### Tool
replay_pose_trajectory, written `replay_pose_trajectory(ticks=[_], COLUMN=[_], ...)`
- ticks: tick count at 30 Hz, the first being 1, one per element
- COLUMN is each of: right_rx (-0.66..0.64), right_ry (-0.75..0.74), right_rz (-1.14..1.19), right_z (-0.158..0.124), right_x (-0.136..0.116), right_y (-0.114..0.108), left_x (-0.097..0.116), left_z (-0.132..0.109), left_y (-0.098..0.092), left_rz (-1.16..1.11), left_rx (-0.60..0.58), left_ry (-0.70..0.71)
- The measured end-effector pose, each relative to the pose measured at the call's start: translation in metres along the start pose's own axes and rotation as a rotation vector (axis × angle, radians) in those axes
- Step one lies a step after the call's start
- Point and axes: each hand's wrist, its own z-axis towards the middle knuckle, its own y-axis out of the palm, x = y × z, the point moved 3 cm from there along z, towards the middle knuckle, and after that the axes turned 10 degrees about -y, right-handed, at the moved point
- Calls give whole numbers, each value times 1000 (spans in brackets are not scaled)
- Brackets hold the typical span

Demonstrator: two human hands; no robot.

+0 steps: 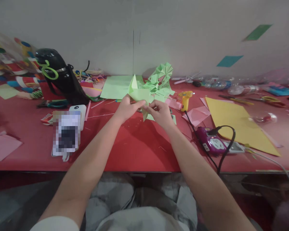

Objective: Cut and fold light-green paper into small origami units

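Between my two hands, above the red table, is a folded piece of light green paper (140, 94) with pointed tips up and down. My left hand (128, 109) grips its lower left side, thumb stretched across the front. With fingers curled, my right hand (160, 111) pinches the lower right part of the same paper. Just behind stand folded green paper pieces, among them a pleated round rosette (165, 73). A flat green sheet (114, 87) lies to their left. Some green scraps show under and behind my right hand.
Right of my hands are a yellow glue gun (185, 100), a purple power strip (210, 141) with cables, and a yellow sheet (238, 123). At left a black bottle (61, 77) leans near a phone (68, 134). Scissors (267, 100) and plastic bottles (240, 89) lie far right.
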Motion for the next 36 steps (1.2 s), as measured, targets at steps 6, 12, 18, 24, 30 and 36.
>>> replay_pose_trajectory(ticks=[6, 12, 18, 24, 30, 36], right_rx=[108, 88, 13, -14, 105, 185], right_ry=[82, 117, 86, 159, 263, 230], right_rz=[83, 242, 285, 311, 331, 446], right_z=[3, 6, 7, 8, 8, 9], right_x=[6, 9, 10, 20, 31, 30], right_y=[-3, -1, -2, -4, -9, -14], left_x=[5, -4, -20, -14, -13, -9], left_z=[5, 13, 20, 16, 15, 13], left_y=[-11, -29, -48, -56, -56, -54], left_rz=[-70, -207, -123, 26, -72, -191], left_rx=[129, 194, 344, 134, -22, -61], left_ry=[-104, -220, -297, -124, -68, -137])
